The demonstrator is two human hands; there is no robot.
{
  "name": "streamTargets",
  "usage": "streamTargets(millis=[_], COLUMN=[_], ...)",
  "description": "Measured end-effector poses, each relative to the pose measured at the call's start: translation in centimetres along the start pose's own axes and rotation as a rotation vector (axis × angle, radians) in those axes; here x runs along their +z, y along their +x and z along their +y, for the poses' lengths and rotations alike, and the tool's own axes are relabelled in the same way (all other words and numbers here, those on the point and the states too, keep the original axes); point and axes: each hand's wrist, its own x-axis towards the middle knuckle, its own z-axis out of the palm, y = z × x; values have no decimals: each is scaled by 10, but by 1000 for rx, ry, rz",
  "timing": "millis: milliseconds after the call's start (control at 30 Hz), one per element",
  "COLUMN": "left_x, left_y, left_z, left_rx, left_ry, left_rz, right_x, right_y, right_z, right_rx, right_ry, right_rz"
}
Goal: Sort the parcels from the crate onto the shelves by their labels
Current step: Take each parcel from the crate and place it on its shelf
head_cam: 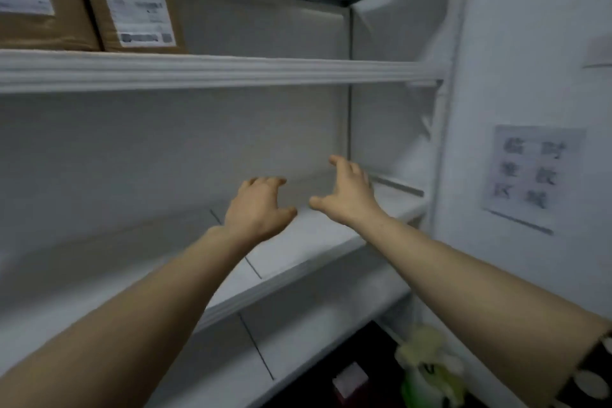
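Both my arms reach out over the middle shelf (298,242) of a white shelving unit. My left hand (258,209) hovers above the shelf board with its fingers spread and curled, holding nothing. My right hand (347,192) is close beside it to the right, also open and empty. Two brown cardboard parcels stand on the upper shelf (231,71) at the top left: one parcel (36,0) at the frame's edge and a second parcel (132,0) next to it, each with a white shipping label. The crate is out of view.
A paper sign (533,175) with printed characters hangs on the white wall to the right. A lower shelf (281,351) runs below. On the dark floor at the bottom right lie a green-and-white object (427,371) and a small pink-and-white box (351,381).
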Motion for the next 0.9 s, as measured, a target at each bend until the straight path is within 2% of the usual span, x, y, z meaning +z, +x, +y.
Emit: streamTargets(millis=[133,267,500,733,900], left_x=[57,101,157,184,189], left_y=[-30,-74,-195,-380,-505], left_z=[61,149,336,527,626], left_rx=[119,275,571,875,1076], left_ry=[-67,-172,-246,-328,-337], left_rz=[-217,-378,-603,-852,-959], right_x=[-35,-94,-216,-347,-413], right_y=[-79,-170,-348,-574,-714], right_z=[70,134,210,262,271], right_rx=[264,532,840,1144,1323], right_ry=[-128,-172,-149,-117,-112], right_rz=[-57,-10,244,521,748])
